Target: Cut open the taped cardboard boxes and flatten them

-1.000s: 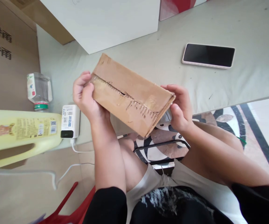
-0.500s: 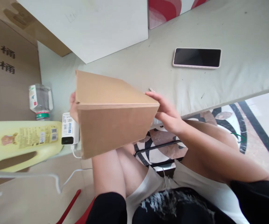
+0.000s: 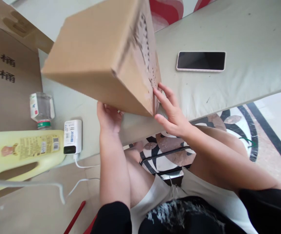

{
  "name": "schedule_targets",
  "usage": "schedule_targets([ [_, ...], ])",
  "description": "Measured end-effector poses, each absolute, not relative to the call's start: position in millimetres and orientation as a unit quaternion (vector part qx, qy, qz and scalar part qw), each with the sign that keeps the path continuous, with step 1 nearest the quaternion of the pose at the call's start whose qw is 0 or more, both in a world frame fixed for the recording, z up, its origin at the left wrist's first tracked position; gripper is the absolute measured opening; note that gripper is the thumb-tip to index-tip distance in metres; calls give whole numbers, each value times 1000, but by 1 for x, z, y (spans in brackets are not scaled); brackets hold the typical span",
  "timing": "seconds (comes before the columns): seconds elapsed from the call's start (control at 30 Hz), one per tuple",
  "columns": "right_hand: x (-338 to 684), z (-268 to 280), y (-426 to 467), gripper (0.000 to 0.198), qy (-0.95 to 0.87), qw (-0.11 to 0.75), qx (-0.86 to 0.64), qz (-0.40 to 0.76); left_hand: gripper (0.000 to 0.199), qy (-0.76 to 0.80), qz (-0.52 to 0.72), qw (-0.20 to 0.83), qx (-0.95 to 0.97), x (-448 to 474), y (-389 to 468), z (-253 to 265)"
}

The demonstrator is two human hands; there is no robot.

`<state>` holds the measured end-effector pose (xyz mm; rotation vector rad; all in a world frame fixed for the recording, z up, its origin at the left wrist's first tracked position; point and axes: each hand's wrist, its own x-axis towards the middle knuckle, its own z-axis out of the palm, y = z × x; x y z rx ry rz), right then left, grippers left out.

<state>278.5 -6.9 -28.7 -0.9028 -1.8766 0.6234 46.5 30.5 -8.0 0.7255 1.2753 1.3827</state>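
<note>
With right fingers spread against the right side of a cardboard box, cut off at its far end; with left fingers partly hidden beneath its near edge, grip impossible to tell.

A plain brown cardboard box is held up, tilted, its ragged perforated face turned rightward.

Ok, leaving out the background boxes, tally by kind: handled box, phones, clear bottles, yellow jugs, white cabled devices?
Handled cardboard box: 1
Phone: 1
Clear bottle: 1
Yellow jug: 1
White cabled device: 1
Total: 5
</note>
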Motion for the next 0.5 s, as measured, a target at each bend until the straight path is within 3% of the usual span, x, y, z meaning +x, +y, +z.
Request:
schedule_targets([
  [0.23,283,-23,-3,60,-779,477,-345,214,66,508,546,580,327,45,29,-9],
  [0.37,281,-23,-2,69,-787,495,-308,202,50,505,580,555,317,46,32,-13],
  [0.5,281,-24,-2,63,-796,480,-304,208,38,515,592,539,307,48,35,-14],
])
